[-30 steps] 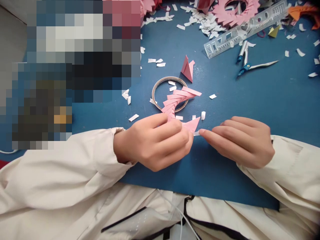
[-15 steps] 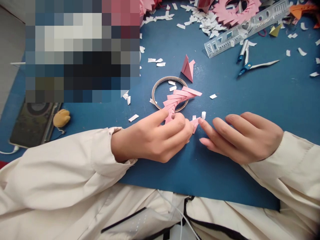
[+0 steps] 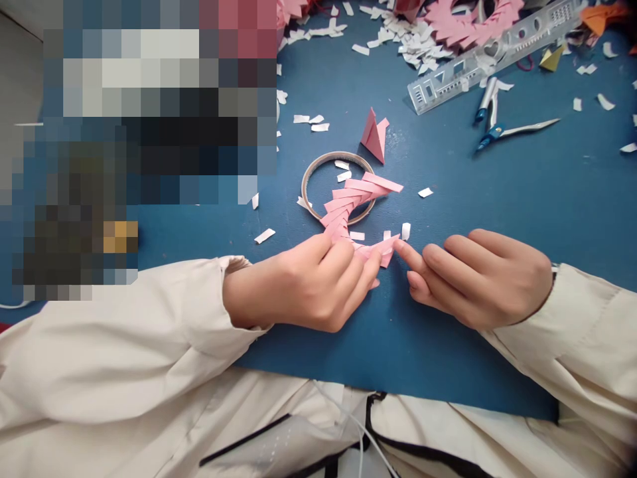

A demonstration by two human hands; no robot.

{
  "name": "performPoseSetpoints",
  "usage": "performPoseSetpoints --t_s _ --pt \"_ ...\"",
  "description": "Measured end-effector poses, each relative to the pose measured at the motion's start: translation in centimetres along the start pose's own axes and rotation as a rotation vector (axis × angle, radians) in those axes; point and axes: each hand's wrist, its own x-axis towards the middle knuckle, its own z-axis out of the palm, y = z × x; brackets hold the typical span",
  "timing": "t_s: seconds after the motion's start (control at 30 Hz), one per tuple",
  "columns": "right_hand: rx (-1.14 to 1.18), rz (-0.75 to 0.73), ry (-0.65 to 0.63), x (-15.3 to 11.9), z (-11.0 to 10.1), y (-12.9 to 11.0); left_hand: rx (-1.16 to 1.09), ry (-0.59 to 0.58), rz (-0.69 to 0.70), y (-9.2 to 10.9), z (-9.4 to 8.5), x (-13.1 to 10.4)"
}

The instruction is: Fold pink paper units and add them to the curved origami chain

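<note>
A curved chain of interlocked pink folded paper arcs over a thin brown ring that looks like a tape roll. My left hand pinches the chain's near part, its fingers closed and hiding some of the folds. The free end of the chain pokes out to the right of those fingers. At its tip rests the index finger of my right hand; the thumb is apart from that finger and nothing is held between them. Just beyond the ring stands a separate folded pink piece.
White paper scraps lie heaped at the back and scattered around. A clear stencil ruler, a compass, a finished pink paper ring and a small yellow paper piece are at back right. The upper left is pixelated.
My left fingers have shifted slightly along the chain, so more of its right end and a white scrap behind show. My right index finger stays at the tip; its thumb has drawn in.
</note>
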Motion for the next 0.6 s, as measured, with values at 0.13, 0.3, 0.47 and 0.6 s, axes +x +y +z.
performPoseSetpoints --t_s 0.13,0.3,0.47,0.6 --pt "0.004 -0.011 -0.004 -0.08 0.07 0.12 0.028 -0.003 -0.004 0.04 -0.08 -0.01" --pt "-0.012 -0.005 -0.009 0.03 0.18 0.15 0.05 -0.003 -0.006 0.24 -0.13 -0.11" --pt "-0.036 0.019 -0.041 0.08 0.15 -0.01 0.084 -0.085 0.026 0.58 -0.49 -0.01" --pt "-0.055 0.013 -0.065 0.13 0.03 -0.01 0.079 -0.108 0.018 0.82 -0.49 -0.08"
